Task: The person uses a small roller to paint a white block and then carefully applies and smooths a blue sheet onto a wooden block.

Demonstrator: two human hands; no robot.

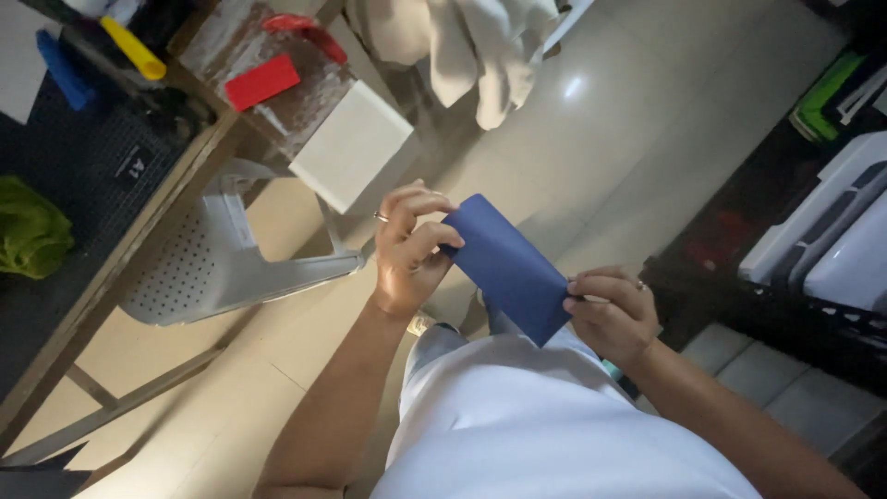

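A folded dark blue sheet of paper (506, 268) is held in front of my body, above the floor. My left hand (409, 249), with a ring on one finger, pinches its upper left end between thumb and fingers. My right hand (610, 312), also ringed, grips its lower right corner. The sheet stretches diagonally between both hands. My white shirt fills the bottom of the view.
A wooden table (111, 268) at left carries a dark cutting mat, a green cloth (32, 229), a red card (262, 81), a white block (351, 143) and yellow and blue tubes. A grey plastic chair (212, 263) stands beside it. Dark shelves with white machines (832, 231) are at right.
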